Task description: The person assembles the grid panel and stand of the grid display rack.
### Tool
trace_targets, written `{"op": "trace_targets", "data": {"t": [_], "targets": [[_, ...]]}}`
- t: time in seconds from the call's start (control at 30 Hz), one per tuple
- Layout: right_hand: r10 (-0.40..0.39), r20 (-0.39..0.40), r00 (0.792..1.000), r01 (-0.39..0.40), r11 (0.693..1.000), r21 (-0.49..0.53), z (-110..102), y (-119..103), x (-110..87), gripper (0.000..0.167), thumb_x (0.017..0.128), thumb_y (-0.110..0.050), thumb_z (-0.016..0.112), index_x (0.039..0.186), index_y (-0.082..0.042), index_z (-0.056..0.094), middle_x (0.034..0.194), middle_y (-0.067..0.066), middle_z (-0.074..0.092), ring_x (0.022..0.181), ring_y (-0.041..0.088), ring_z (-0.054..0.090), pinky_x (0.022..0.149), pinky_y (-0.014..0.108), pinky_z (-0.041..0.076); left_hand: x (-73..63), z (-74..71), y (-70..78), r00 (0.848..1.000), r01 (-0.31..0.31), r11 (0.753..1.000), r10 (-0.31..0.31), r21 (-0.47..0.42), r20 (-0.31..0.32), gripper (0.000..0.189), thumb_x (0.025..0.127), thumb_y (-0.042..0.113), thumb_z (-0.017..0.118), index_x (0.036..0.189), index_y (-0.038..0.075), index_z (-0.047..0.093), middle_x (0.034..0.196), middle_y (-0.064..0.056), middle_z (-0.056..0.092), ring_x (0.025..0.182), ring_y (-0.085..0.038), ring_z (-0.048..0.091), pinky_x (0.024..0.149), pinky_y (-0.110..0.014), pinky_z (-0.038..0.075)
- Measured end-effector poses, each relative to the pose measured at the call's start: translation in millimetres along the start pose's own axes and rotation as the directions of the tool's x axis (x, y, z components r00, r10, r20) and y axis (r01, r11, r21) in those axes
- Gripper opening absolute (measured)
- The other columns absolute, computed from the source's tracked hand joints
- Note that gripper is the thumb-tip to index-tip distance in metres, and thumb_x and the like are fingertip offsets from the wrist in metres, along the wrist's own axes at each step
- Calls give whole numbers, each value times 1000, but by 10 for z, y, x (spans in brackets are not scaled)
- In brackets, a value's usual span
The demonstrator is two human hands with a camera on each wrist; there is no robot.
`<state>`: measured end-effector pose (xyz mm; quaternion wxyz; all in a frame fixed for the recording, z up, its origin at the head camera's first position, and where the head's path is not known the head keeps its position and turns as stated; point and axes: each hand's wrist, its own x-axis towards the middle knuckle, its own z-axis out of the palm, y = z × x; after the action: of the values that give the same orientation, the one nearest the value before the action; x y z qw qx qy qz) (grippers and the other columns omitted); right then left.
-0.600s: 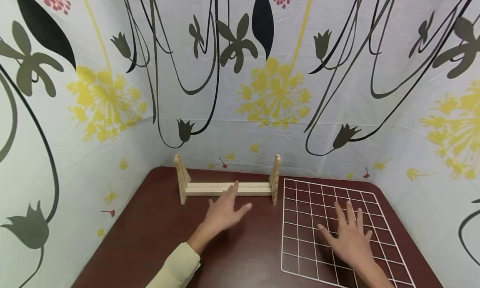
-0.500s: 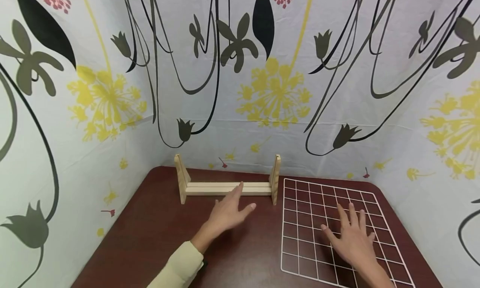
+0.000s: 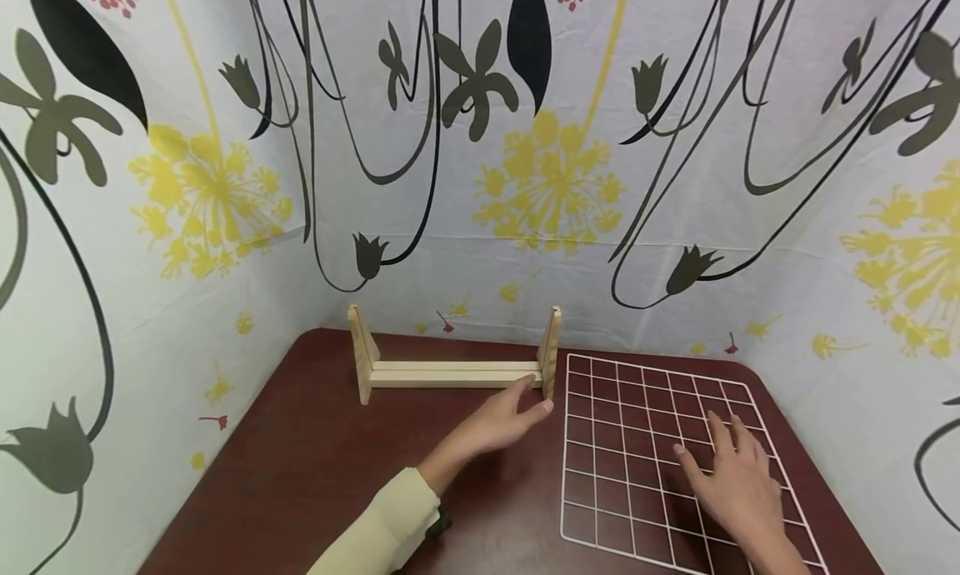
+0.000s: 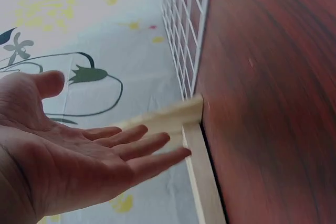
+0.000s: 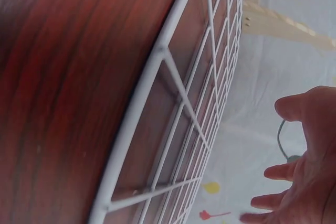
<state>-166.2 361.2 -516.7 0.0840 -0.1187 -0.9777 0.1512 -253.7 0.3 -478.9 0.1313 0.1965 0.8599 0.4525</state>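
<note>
A pale wooden stand [image 3: 457, 375] with two upright ends and a crossbar sits at the back of the table. My left hand [image 3: 495, 421] is stretched out in front of its right end, fingers straight and holding nothing. The left wrist view shows that palm [image 4: 79, 161] facing sideways, fingertips overlapping the wood. To the right lies a white wire grid panel [image 3: 615, 475], flat on the table. Over its right part hovers my right hand [image 3: 738, 483], fingers spread and slightly bent. In the right wrist view, the right hand [image 5: 310, 166] shows apart from the wires, with nothing in it.
The dark red-brown table [image 3: 285, 475] has rounded back corners. A floral cloth [image 3: 480, 183] hangs around its back and sides. The grid's left edge lies just right of the stand's right upright [image 3: 551, 354].
My left hand has moved right along the stand, from its middle to its right end. My right hand has shifted right over the grid, its fingers closer together. Stand and grid stay put.
</note>
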Motion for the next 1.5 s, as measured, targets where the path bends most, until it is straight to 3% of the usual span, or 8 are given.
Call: {"op": "trace_targets", "data": {"t": [0.17,0.37,0.6,0.8,0.93,1.03,1.17,1.5], "targets": [[54,12,998,-54,999,1,-59,81,18,94,103,-68,51,167,-6,21,156,41,31,134,67,31,85,83,41,114,93,68,999,24,977,-16,-214,39,73,106,56,56,163,13,39,156,-13,58,146,-32,55,120,-54,44],[92,46,995,-92,996,-3,-106,168,64,98,102,-71,46,167,-3,18,151,45,31,131,69,31,83,82,42,215,163,147,993,114,952,-109,-284,35,73,104,58,58,156,8,48,146,-17,65,132,-35,64,109,-56,52],[123,114,986,-120,992,-39,-205,313,158,103,102,-76,37,161,7,22,145,49,36,125,70,37,76,74,46,354,319,161,981,196,913,-182,-357,73,63,103,59,61,130,2,65,128,-20,73,112,-35,76,92,-55,60],[168,183,969,-158,985,-65,-273,409,180,107,102,-78,29,156,13,24,140,51,40,125,70,43,84,74,50,463,419,151,971,237,917,-231,-320,59,69,102,61,60,112,-5,74,107,-16,79,99,-34,79,69,-36,56],[175,251,952,-158,984,-85,-321,492,219,112,101,-80,28,154,19,24,136,51,45,117,67,53,76,66,54,552,476,126,967,248,929,-253,-275,18,65,100,61,63,96,-3,77,91,-14,81,86,-35,79,59,-30,48],[187,381,905,-158,982,-108,-369,587,267,122,98,-86,23,153,23,18,133,52,49,108,66,61,73,63,55,630,500,106,961,271,935,-276,-230,12,65,99,61,65,88,-1,78,83,-13,81,66,-29,74,50,-27,39],[218,493,842,-170,975,-141,-395,723,326,129,93,-92,18,152,23,17,133,52,49,111,68,59,77,69,54,703,516,84,946,323,934,-322,-152,30,65,97,64,65,82,2,80,72,-9,78,47,-15,51,43,-28,25],[302,466,832,-237,952,-194,-334,932,449,121,97,-86,16,138,25,41,136,54,44,121,77,47,88,86,44,782,622,46,945,319,944,-323,89,43,60,97,59,68,69,7,76,57,-5,70,41,-14,45,43,-28,35]]}}
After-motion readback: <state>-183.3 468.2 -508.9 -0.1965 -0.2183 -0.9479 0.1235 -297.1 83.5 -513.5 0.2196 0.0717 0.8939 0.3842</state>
